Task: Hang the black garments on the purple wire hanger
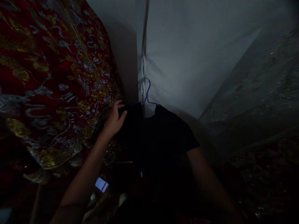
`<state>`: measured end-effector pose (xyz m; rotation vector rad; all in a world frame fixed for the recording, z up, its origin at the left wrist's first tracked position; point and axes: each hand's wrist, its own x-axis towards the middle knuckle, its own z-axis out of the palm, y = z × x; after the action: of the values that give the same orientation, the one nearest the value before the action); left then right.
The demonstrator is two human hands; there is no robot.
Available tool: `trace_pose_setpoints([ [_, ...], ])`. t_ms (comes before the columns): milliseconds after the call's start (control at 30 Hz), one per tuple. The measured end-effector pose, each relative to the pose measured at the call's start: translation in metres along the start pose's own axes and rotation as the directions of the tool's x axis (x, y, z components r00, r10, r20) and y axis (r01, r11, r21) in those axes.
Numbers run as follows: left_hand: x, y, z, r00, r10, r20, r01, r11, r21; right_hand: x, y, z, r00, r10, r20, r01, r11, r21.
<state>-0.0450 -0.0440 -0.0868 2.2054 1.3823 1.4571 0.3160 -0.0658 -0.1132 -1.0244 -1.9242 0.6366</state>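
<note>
A black garment (161, 137) hangs on a purple wire hanger (146, 93), hooked on a white fitting in the wall corner. My left hand (114, 119) rests at the garment's left shoulder, its fingers curled on the dark cloth. My right forearm (205, 177) reaches up from the lower right and goes under or behind the garment; that hand is hidden by the black cloth. The scene is very dark.
A red cloth with gold and silver embroidery (53, 77) hangs at the left, close to my left hand. A grey wall (191, 56) stands behind. A transparent plastic cover (257, 99) fills the right. A lit phone screen (102, 184) lies low on the floor.
</note>
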Motion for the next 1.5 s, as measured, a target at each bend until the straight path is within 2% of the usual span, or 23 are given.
trace_pose_setpoints([
  [67,-0.010,-0.005,0.002,0.997,-0.053,-0.047,0.053,0.999,-0.002,-0.005,-0.008,0.003,0.993,0.114,-0.021,-0.111,0.988,0.111],
  [133,-0.019,-0.004,0.011,0.992,-0.099,-0.078,0.093,0.993,-0.076,-0.008,-0.019,0.007,0.972,0.233,0.036,-0.235,0.939,0.250],
  [200,-0.025,0.007,0.025,0.989,-0.133,-0.070,0.117,0.973,-0.197,-0.009,-0.031,0.011,0.962,0.250,0.115,-0.274,0.904,0.330],
  [267,-0.029,0.026,0.038,0.988,-0.149,-0.043,0.128,0.941,-0.314,-0.007,-0.040,0.013,0.972,0.201,0.124,-0.233,0.903,0.362],
  [367,-0.033,0.059,0.049,0.987,-0.158,-0.029,0.128,0.882,-0.453,-0.009,-0.043,0.005,0.976,0.219,0.004,-0.198,0.876,0.439],
  [467,-0.037,0.088,0.045,0.985,-0.170,-0.026,0.126,0.816,-0.565,-0.025,-0.042,-0.009,0.946,0.283,-0.159,-0.179,0.863,0.472],
  [567,-0.042,0.113,0.039,0.980,-0.195,0.030,0.162,0.711,-0.684,-0.054,-0.050,-0.017,0.943,0.291,-0.162,-0.205,0.890,0.407],
  [600,-0.044,0.120,0.038,0.975,-0.211,0.066,0.190,0.649,-0.736,-0.063,-0.055,-0.016,0.962,0.257,-0.095,-0.207,0.909,0.362],
  [667,-0.051,0.131,0.038,0.950,-0.254,0.182,0.289,0.487,-0.825,-0.078,-0.066,-0.012,0.967,0.141,0.211,-0.199,0.938,0.285],
  [700,-0.056,0.134,0.039,0.923,-0.281,0.264,0.363,0.402,-0.841,-0.083,-0.070,-0.009,0.905,0.077,0.418,-0.203,0.943,0.264],
  [767,-0.070,0.133,0.038,0.833,-0.332,0.443,0.538,0.298,-0.788,-0.087,-0.072,-0.002,0.673,0.002,0.740,-0.255,0.939,0.229],
  [800,-0.078,0.130,0.037,0.775,-0.353,0.524,0.625,0.304,-0.719,-0.088,-0.069,0.001,0.588,0.003,0.809,-0.289,0.935,0.207],
  [833,-0.085,0.126,0.035,0.721,-0.365,0.589,0.692,0.361,-0.624,-0.088,-0.064,0.003,0.559,0.022,0.829,-0.318,0.929,0.190],
  [867,-0.092,0.120,0.032,0.687,-0.368,0.626,0.719,0.468,-0.514,-0.089,-0.056,0.004,0.576,0.051,0.816,-0.340,0.923,0.182],
  [900,-0.096,0.115,0.027,0.684,-0.365,0.632,0.691,0.604,-0.398,-0.089,-0.048,0.005,0.614,0.081,0.785,-0.357,0.916,0.185],
  [967,-0.095,0.104,0.017,0.750,-0.337,0.570,0.513,0.840,-0.179,-0.092,-0.031,0.006,0.678,0.122,0.725,-0.393,0.894,0.216],
  [1033,-0.078,0.096,0.007,0.857,-0.280,0.433,0.321,0.947,-0.024,-0.095,-0.019,0.010,0.696,0.141,0.704,-0.438,0.861,0.260],
  [1133,-0.026,0.086,-0.005,0.949,-0.225,0.221,0.209,0.974,0.092,-0.098,-0.015,0.026,0.671,0.127,0.731,-0.486,0.820,0.303],
  [1200,0.019,0.080,-0.008,0.967,-0.221,0.129,0.209,0.973,0.100,-0.098,-0.017,0.042,0.643,0.092,0.760,-0.497,0.805,0.323],
  [1267,0.064,0.078,-0.008,0.961,-0.252,0.114,0.248,0.967,0.050,-0.097,-0.021,0.061,0.610,0.057,0.790,-0.516,0.786,0.341],
  [1333,0.101,0.080,-0.004,0.947,-0.283,0.151,0.282,0.959,0.025,-0.094,-0.022,0.083,0.578,0.039,0.815,-0.542,0.764,0.349],
  [1400,0.125,0.085,0.002,0.929,-0.277,0.244,0.277,0.960,0.036,-0.088,-0.020,0.106,0.581,0.054,0.812,-0.565,0.745,0.355],
  [1500,0.129,0.089,0.014,0.867,-0.211,0.451,0.229,0.973,0.016,-0.074,-0.010,0.143,0.692,0.240,0.681,-0.575,0.754,0.318],
])
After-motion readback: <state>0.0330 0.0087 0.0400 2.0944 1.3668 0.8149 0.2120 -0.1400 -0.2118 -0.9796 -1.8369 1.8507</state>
